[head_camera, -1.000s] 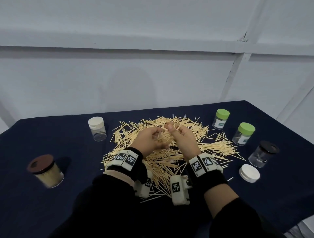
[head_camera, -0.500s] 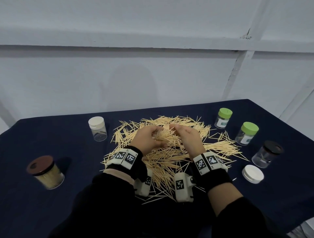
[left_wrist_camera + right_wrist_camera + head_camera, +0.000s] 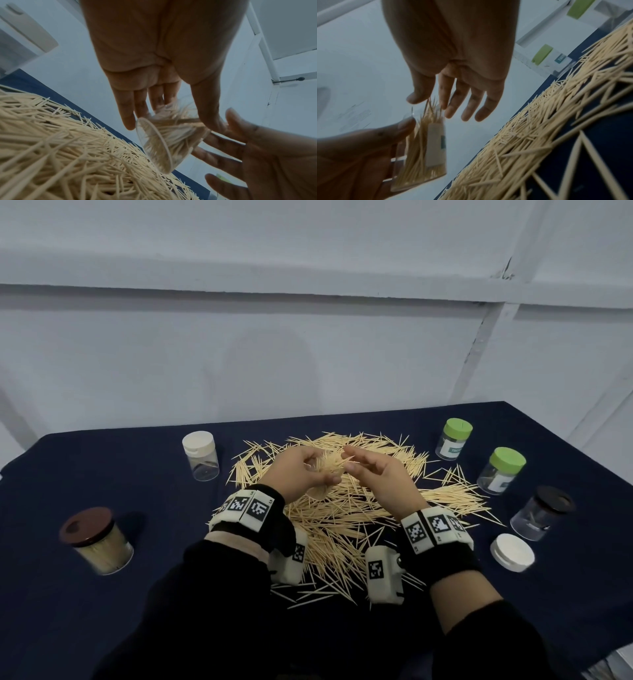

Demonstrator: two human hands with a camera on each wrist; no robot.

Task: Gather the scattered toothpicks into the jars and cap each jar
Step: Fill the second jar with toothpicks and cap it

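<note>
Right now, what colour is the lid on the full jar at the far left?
Brown lid; the head view shows it best.

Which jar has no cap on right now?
The clear jar gripped in the left hand over the pile: its mouth is open, toothpicks sticking out. The white-, green-, black- and brown-lidded jars on the table are capped.

In my left hand I hold an open jar tilted above the middle of the toothpick heap, toothpicks inside it, some sticking out of its mouth. My right hand is just beside that mouth, to its right. The heap lies on the table before me. To its left stands a capped jar, and nearer me, further left, a full capped jar. To the right three capped jars stand in a row running toward me, a loose lid nearest
</note>
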